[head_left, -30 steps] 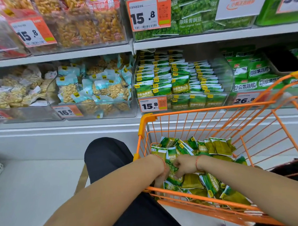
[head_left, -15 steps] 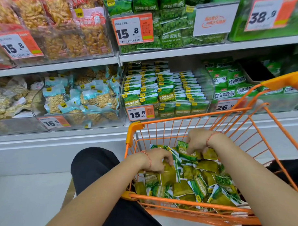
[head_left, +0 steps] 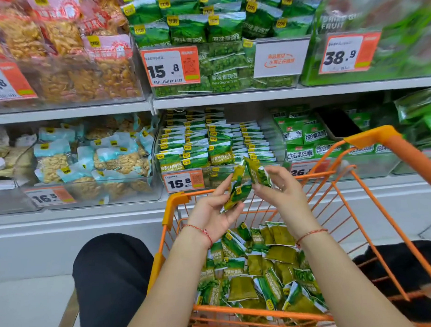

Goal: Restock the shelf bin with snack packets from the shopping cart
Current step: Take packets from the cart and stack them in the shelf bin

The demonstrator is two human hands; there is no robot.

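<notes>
lower shelf (head_left: 89, 218): clear bin of green pea packets (head_left: 204, 149) centre, peanut packet bin (head_left: 92, 162) to its left | upper shelf (head_left: 256, 97): green pea bin (head_left: 220, 65) | floor (head_left: 31, 304): orange shopping cart (head_left: 370, 138) holding loose green packets (head_left: 257, 279)

To my left a clear bin of pale blue nut packets (head_left: 92, 158) sits over a 16.5 price tag (head_left: 49, 196). On the shelf above — red-labelled bags of fried snacks (head_left: 66, 46), then green pea bags (head_left: 205, 29) behind a 15.8 price tag (head_left: 172, 66), and a 38.9 price tag (head_left: 350, 52) farther right.
</notes>
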